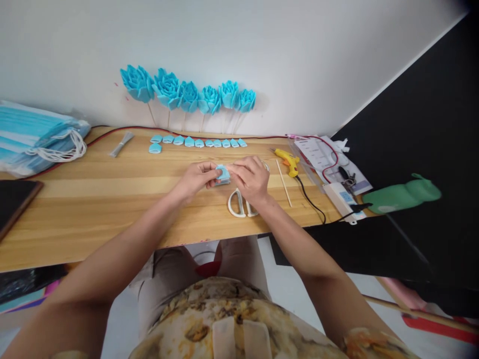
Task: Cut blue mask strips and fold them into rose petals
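Over the middle of the table, my left hand (200,178) pinches a small folded piece of blue face-mask fabric (223,175) between thumb and fingers. Closed at the right edge of that piece is my right hand (250,178), its fingertips pressed together on it. White-handled scissors (236,204) lie beneath my right hand, which hides their blades. Farther back, several small folded blue petals (189,142) lie in a row, with one more petal (154,148) in front at the left end. Blue petal flowers (168,89) on thin sticks lean against the wall.
A yellow glue gun (290,162) and a thin wooden stick (283,183) lie right of my hands. Beyond are a power strip (343,200), papers (318,154) and a green bottle (402,194). Bagged face masks (37,137) and a bundle of ties (122,144) are at left.
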The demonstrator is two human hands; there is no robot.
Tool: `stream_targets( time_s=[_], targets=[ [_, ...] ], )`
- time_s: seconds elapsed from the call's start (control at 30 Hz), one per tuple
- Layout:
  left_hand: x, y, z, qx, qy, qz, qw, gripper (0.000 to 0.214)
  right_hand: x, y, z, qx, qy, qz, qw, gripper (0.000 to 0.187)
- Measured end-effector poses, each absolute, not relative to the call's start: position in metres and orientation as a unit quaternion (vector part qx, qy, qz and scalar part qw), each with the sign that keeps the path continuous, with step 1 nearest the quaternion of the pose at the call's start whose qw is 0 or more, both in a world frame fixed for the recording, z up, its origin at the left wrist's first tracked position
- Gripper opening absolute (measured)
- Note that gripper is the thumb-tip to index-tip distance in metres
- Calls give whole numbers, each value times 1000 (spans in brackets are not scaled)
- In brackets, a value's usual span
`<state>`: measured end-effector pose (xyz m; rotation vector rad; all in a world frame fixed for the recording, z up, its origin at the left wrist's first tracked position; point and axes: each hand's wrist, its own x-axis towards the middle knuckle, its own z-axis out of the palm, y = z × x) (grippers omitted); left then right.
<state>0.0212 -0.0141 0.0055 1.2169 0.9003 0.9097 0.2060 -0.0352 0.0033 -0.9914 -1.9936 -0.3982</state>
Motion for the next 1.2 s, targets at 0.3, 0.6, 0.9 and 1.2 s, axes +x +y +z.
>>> stream_targets(
  time_s=[0.3,0.6,0.9,1.2],
  targets=[
    [21,-13,5,526,401,387,642,25,205,-31,-2,-404,-803,-160,408,28],
    [20,-12,3,536,397,387,637,27,206,-31,-7,-413,-812,-133,390,25],
    [19,-10,3,534,417,394,622,21,207,-35,4,-399,-805,-132,418,22],
    [19,-10,3,544,395,396,625,24,206,-31,2,-401,-821,-153,376,26]
  ],
)
